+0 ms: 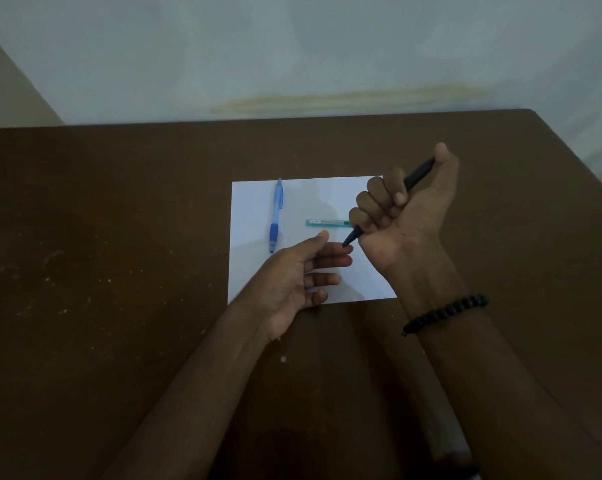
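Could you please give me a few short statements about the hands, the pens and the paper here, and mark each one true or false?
1. The right hand grips a black pen in its fist. True.
2. The left hand holds the blue pen. False: the blue pen lies untouched on the white paper.
3. The left hand is open, with its fingertips by the black pen's tip. True.
4. The teal case stands upright. False: it lies flat on the paper.
5. The bead bracelet is on the left wrist. False: it is on the right wrist.
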